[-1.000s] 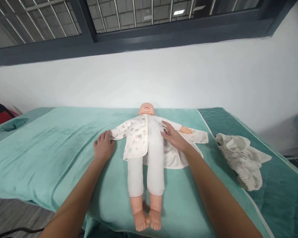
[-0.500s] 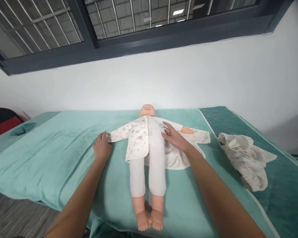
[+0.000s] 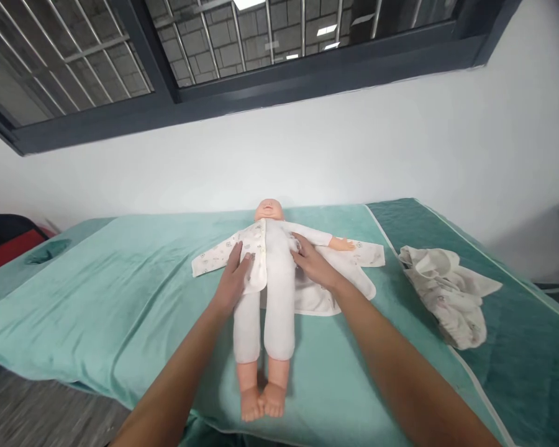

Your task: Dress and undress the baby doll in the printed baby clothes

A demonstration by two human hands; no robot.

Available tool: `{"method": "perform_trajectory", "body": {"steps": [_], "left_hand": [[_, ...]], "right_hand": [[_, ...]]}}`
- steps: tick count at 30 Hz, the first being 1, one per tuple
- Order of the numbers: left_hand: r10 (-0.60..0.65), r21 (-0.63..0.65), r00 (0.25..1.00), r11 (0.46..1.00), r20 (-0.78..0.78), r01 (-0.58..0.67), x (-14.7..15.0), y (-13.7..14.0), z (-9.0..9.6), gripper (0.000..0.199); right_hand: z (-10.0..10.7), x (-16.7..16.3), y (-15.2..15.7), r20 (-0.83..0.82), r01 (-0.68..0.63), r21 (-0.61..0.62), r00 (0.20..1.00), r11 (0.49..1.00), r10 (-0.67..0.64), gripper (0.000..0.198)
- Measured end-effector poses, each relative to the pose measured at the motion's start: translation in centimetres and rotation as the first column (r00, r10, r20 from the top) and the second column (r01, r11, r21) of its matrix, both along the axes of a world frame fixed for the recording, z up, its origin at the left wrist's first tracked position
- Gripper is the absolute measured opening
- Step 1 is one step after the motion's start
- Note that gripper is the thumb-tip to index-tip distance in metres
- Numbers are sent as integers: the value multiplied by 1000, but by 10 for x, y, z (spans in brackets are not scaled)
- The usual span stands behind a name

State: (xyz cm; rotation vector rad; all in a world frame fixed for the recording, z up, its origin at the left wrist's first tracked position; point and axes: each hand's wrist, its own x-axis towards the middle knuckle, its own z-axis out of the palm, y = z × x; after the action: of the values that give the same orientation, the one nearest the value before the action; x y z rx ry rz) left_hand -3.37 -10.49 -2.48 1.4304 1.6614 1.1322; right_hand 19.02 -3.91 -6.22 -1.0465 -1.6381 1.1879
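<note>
A baby doll lies on its back with its head toward the wall and its bare feet toward me. Its body and legs are white. A white printed baby jacket covers its left-hand side in the view, with that sleeve stretched outward. The other half of the jacket lies spread beneath the doll, its sleeve flat behind the uncovered arm. My left hand rests on the jacket's front with fingers extended. On the other side of the chest, my right hand touches the doll's white torso, fingers slightly bent and apart.
The doll lies on a bed with a teal cover. A crumpled heap of white printed cloth sits at the right, on a darker teal strip. Behind the bed are a white wall and a barred window.
My left hand has left the end of the jacket sleeve and moved right onto the jacket's front. My right hand stays at the doll's torso. The view has shifted slightly.
</note>
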Motion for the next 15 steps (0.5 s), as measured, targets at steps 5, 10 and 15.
{"method": "perform_trajectory", "body": {"steps": [5, 10, 15], "left_hand": [[20, 21, 968, 1000, -250, -16, 20, 22, 25, 61], [-82, 89, 834, 984, -545, 155, 41, 56, 40, 47], [-203, -8, 724, 965, -659, 262, 54, 87, 57, 44]], "right_hand": [[5, 4, -2, 123, -2, 11, 992, 1000, 1, 71], [13, 31, 5, 86, 121, 81, 988, 989, -128, 46], [4, 70, 27, 11, 668, 102, 740, 737, -672, 38]]}}
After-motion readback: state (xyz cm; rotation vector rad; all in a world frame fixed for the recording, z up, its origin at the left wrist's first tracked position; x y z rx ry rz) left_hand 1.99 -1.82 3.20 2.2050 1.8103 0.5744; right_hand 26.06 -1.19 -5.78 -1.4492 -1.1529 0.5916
